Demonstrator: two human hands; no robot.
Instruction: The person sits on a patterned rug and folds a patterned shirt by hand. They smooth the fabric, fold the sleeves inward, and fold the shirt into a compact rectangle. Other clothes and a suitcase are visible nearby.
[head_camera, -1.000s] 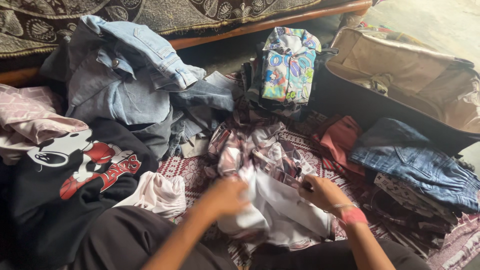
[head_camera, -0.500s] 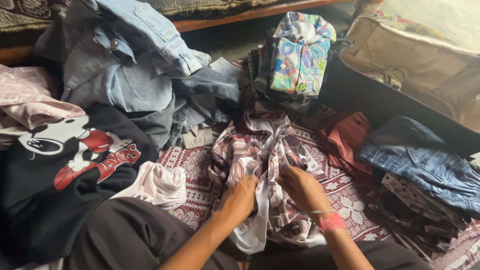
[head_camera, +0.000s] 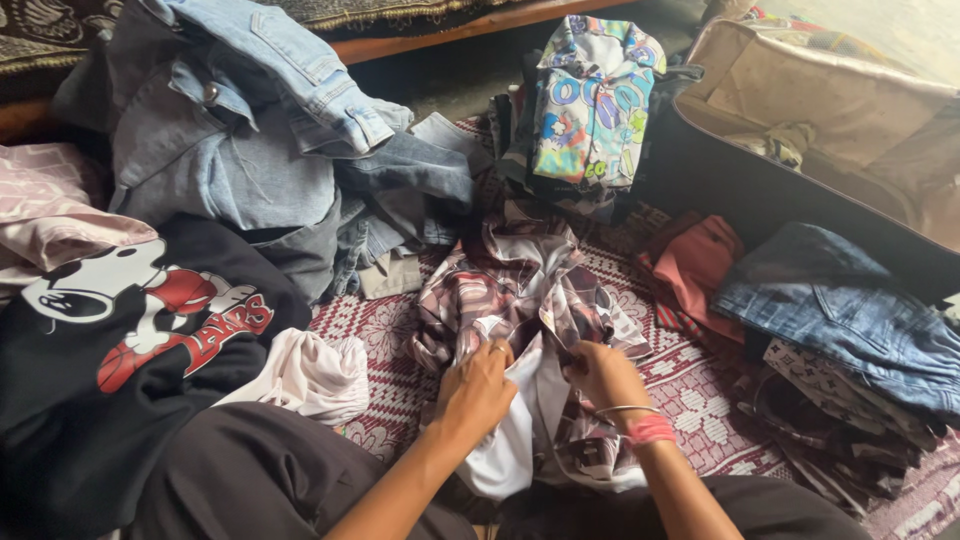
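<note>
Left hand, ring on one finger, closed on the near edge of the crumpled maroon, pink and white patterned shirt, fingers curled tight into the cloth. Right hand, thin bangle and pink band at the wrist, likewise closed on the same shirt, pinching a fold just right of the left hand, with the white inner side of the fabric showing between the two.

Shirt spread on the red and white woven mat, directly in front of the dark-trousered lap.

Left of the shirt: small pale pink bunched garment, then black sweatshirt with a cartoon print. Beyond and left of the shirt: heap of light blue denim clothing. Straight beyond the shirt: folded bright multicoloured cartoon-print shirt atop a dark stack. Right of the shirt: folded rust-red garment, then folded blue jeans on a pile of dark printed cloth. Beyond and right of the shirt: open black suitcase with beige lining.
</note>
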